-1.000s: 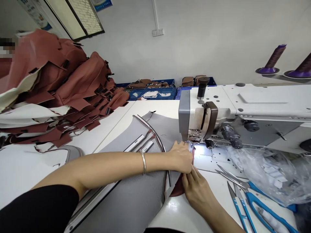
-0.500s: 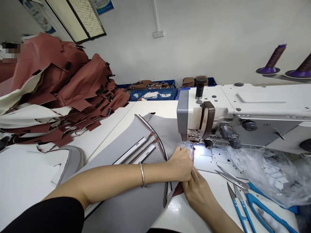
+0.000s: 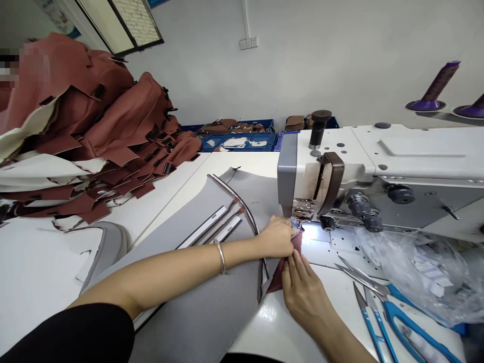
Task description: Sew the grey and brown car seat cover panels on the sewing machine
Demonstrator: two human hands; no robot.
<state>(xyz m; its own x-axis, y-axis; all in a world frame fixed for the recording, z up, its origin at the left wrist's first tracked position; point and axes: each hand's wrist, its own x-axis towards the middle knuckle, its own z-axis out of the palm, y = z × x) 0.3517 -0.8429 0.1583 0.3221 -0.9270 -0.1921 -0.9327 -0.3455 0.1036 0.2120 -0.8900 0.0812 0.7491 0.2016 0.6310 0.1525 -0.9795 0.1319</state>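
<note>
Beside the needle area of a white sewing machine (image 3: 340, 166), my left hand (image 3: 277, 237) is closed on the edge of a grey fabric piece (image 3: 212, 307), its arm with a silver bangle lying across the fabric. Just below it, my right hand (image 3: 302, 282) presses on a dark red strip (image 3: 278, 280) along the same edge, fingers close together. The red strip runs up under the presser foot, where a lamp lights the plate. White strips (image 3: 206, 227) and a dark curved piping (image 3: 242, 201) lie on the grey fabric.
Blue-handled scissors (image 3: 401, 322) and smaller snips (image 3: 374, 322) lie right of my right hand, near a clear plastic bag (image 3: 427, 267). Red covers (image 3: 109, 111) are heaped at the left. Blue crates (image 3: 242, 142) stand behind the table, and thread cones (image 3: 440, 85) at upper right.
My left hand has moved slightly up and left, and more of the red strip shows between the hands. The right hand's fingers lie flatter. The view has shifted slightly.
</note>
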